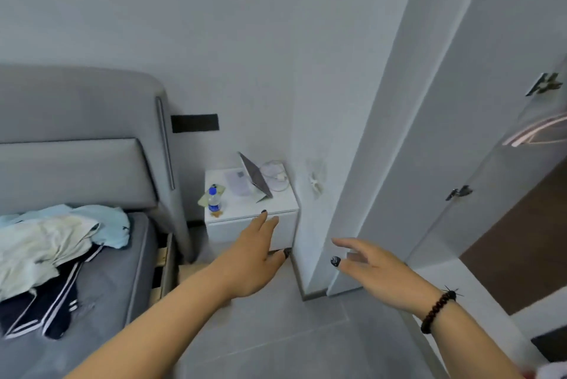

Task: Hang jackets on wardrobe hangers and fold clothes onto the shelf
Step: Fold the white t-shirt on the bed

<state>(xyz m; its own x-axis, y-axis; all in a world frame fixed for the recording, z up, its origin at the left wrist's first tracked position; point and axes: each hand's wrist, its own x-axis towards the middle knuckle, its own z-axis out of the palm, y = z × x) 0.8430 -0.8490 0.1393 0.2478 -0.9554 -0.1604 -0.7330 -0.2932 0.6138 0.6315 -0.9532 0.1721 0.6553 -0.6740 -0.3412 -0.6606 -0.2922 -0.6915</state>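
A heap of clothes [52,243] lies on the grey bed [110,280] at the left: pale blue and cream garments over a dark navy jacket [58,302] with white stripes. My left hand [254,259] reaches forward with straight fingers and holds nothing, in front of the white bedside table [260,228]. My right hand [371,268], with a bead bracelet on the wrist, is held out with relaxed fingers and is empty. At the right edge the wardrobe [518,182] stands with its door [454,121] open, and pale pink hangers [537,131] show blurred inside.
On the bedside table stand a small water bottle [214,200], a propped tablet [256,177] and a white cable [276,174]. A grey padded headboard [76,133] rises behind the bed. Grey tiled floor [276,342] lies between the bed and the wardrobe.
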